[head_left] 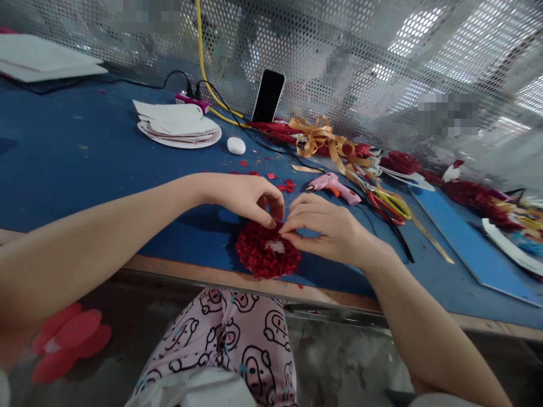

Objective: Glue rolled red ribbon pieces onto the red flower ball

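A round, ruffled dark red paper flower (258, 254) with a pale patch near its middle lies at the table's front edge. Over its far side is my left hand (250, 198), its fingers curled and the thumb tip close to the index finger at the red ruffles. From the right, my right hand (324, 226) pinches thumb and fingertips together at the flower's upper right, by the pale patch. Whatever small piece sits in either pinch is too hidden to make out. A pink glue gun (337, 187) lies on its side just beyond my right hand.
Red scraps (288, 185) lie beyond the flower. Scissors (388, 206), gold ribbon (322, 138) and red ruffled pieces (401, 161) crowd the right. A phone (268, 96) leans at the mesh; a white case (236, 146) and stacked white discs (180, 133) stand left of it.
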The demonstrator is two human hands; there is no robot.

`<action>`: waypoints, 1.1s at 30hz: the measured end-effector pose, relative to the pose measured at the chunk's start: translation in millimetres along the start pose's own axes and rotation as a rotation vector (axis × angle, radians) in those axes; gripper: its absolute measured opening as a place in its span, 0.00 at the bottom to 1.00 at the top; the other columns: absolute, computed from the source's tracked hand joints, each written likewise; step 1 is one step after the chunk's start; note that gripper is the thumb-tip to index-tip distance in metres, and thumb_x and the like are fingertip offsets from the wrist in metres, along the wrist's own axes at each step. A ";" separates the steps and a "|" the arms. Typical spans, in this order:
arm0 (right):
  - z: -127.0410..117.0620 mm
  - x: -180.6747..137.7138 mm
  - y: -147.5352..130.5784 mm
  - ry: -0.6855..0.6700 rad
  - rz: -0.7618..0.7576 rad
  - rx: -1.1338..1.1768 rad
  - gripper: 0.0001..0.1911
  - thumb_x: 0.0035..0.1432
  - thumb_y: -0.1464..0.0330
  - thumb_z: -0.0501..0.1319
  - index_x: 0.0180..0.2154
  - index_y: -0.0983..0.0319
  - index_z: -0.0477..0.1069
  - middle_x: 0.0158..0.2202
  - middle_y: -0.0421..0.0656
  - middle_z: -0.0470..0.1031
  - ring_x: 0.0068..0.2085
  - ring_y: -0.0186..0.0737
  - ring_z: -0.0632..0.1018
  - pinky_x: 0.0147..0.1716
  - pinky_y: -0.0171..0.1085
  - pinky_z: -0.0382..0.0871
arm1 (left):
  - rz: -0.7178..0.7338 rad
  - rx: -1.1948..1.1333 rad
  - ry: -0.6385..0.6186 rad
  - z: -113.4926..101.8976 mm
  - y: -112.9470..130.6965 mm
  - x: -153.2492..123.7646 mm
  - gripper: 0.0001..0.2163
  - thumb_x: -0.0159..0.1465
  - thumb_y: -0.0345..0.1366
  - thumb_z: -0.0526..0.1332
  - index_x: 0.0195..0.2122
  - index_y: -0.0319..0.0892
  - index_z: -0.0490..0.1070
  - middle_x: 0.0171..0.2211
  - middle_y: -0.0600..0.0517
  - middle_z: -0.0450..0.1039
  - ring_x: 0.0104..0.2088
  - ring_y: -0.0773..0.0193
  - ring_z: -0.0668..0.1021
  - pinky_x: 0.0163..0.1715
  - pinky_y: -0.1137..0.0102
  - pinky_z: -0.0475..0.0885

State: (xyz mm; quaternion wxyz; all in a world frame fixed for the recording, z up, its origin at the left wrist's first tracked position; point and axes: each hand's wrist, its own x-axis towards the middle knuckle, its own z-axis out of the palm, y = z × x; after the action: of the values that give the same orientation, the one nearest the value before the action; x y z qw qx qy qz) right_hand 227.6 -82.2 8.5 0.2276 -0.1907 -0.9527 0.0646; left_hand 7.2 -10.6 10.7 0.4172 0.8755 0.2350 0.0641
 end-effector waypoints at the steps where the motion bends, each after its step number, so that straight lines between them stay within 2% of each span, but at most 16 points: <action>1: 0.4 0.0 -0.1 -0.037 -0.005 -0.021 0.05 0.65 0.72 0.61 0.40 0.59 0.76 0.36 0.42 0.80 0.41 0.40 0.75 0.43 0.42 0.72 | 0.002 0.008 -0.002 1.1 -0.1 0.5 0.12 0.52 0.36 0.68 0.38 0.44 0.79 0.34 0.53 0.79 0.32 0.64 0.74 0.34 0.72 0.64; 7: 1.1 0.3 -3.4 -0.153 -0.010 -0.181 0.09 0.68 0.71 0.57 0.43 0.61 0.76 0.39 0.45 0.81 0.46 0.43 0.75 0.47 0.44 0.70 | -0.008 -0.024 0.015 3.4 0.6 1.7 0.14 0.50 0.33 0.67 0.39 0.44 0.78 0.37 0.52 0.79 0.36 0.62 0.75 0.36 0.71 0.66; 13: 3.5 3.2 -6.8 -0.174 -0.047 -0.269 0.11 0.70 0.72 0.54 0.42 0.61 0.76 0.39 0.45 0.81 0.46 0.44 0.76 0.45 0.44 0.70 | 0.000 -0.091 0.011 3.1 -1.1 1.6 0.16 0.49 0.31 0.67 0.40 0.44 0.77 0.38 0.50 0.79 0.38 0.60 0.75 0.38 0.70 0.66; 28: 4.4 6.1 -13.3 -0.193 -0.087 -0.411 0.10 0.68 0.73 0.56 0.41 0.65 0.77 0.36 0.47 0.81 0.46 0.45 0.77 0.44 0.44 0.70 | -0.006 -0.068 0.028 4.9 -4.7 2.9 0.16 0.49 0.32 0.67 0.41 0.44 0.77 0.38 0.50 0.79 0.38 0.60 0.75 0.37 0.70 0.67; 33: 3.7 6.6 -13.1 -0.196 -0.082 -0.386 0.12 0.70 0.73 0.54 0.39 0.62 0.77 0.36 0.46 0.81 0.46 0.43 0.76 0.44 0.43 0.70 | -0.001 -0.054 0.026 4.8 -5.7 3.1 0.15 0.49 0.32 0.67 0.40 0.43 0.76 0.37 0.51 0.78 0.38 0.61 0.75 0.37 0.70 0.66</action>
State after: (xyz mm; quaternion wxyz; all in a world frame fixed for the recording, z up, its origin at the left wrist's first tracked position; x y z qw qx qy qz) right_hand 216.1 -91.8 10.6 0.0957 -0.1845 -0.9719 -0.1103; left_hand 9.3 -9.5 3.0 0.4376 0.8630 0.2389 0.0816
